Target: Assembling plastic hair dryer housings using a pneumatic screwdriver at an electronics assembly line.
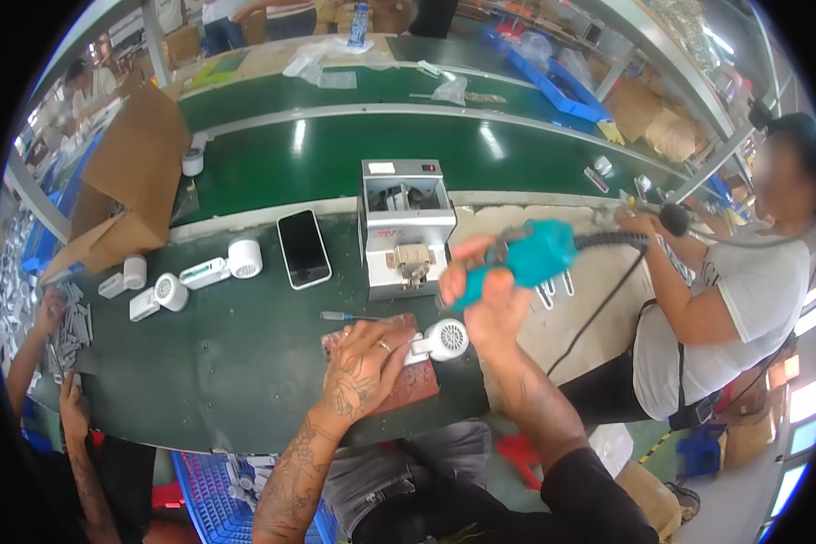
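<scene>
My left hand (364, 367) presses down on a small white device with a round grilled end (444, 340), which lies on a reddish pad (422, 381) at the front of the green bench. My right hand (490, 295) grips a teal electric screwdriver (530, 258) just above and to the right of that device, its dark cable (607, 299) trailing off to the right. A slim blue-tipped tool (340, 316) lies just behind the pad.
A grey box-shaped machine (406, 227) stands behind the pad, with a black phone (303, 248) to its left. Several white devices (204, 272) and a cardboard box (127, 181) sit further left. A seated person (734, 299) is at right; another person's hands (50, 313) at left.
</scene>
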Available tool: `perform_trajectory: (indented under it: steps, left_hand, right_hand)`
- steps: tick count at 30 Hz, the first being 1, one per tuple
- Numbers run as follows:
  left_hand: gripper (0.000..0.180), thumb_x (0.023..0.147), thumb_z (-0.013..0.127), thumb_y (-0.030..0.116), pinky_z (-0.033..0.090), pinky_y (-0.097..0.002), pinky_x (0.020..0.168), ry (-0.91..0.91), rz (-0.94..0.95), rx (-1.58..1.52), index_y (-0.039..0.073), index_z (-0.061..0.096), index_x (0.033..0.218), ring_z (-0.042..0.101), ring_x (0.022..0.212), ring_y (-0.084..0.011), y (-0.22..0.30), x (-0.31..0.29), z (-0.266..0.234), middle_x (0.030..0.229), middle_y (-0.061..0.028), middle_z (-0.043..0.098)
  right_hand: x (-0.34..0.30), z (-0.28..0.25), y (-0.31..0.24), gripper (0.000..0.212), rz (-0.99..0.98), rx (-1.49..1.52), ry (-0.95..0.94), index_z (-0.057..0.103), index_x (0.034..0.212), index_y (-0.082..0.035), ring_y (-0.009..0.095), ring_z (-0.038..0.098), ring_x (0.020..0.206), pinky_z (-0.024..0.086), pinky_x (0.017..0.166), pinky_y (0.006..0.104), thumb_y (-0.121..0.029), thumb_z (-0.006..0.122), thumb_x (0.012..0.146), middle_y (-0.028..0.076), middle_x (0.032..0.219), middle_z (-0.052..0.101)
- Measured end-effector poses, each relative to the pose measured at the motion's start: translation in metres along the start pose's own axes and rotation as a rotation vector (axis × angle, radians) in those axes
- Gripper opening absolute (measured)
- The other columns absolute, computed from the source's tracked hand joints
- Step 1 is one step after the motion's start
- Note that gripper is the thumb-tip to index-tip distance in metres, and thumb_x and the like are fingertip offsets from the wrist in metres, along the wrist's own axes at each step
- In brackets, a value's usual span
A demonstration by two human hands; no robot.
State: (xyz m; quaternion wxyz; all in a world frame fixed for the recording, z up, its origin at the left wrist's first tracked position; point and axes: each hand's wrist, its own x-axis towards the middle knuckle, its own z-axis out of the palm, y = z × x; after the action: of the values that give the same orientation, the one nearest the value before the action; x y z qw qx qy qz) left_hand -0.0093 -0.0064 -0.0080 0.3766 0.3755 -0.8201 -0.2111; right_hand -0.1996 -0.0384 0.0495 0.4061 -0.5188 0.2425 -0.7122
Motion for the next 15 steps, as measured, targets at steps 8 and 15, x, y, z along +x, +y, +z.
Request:
perform_trajectory:
  steps: [8,15]
  left_hand:
    - [0.039,0.082,0.079,0.031,0.046,-0.0450,0.094,-0.016,-0.023,0.071,0.011,0.069,0.115,0.061,0.103,-0.0292,0.003,-0.006,-0.004,0.109,-0.0071,0.068]
    - [0.041,0.084,0.076,0.032,0.046,-0.0466,0.094,-0.042,-0.012,0.107,0.009,0.069,0.118,0.060,0.104,-0.0295,0.000,-0.009,0.002,0.111,-0.0081,0.067]
  right_hand:
    - [0.032,0.020,0.047,0.047,-0.059,-0.130,-0.026,0.056,0.101,0.002,0.012,0.058,0.063,0.048,0.059,0.0288,-0.043,0.068,0.096,0.005,0.077,0.060]
    - [0.030,0.012,0.053,0.049,0.011,-0.232,-0.064,0.052,0.097,0.001,0.016,0.056,0.059,0.046,0.054,0.0303,-0.047,0.061,0.099,0.006,0.071,0.053]
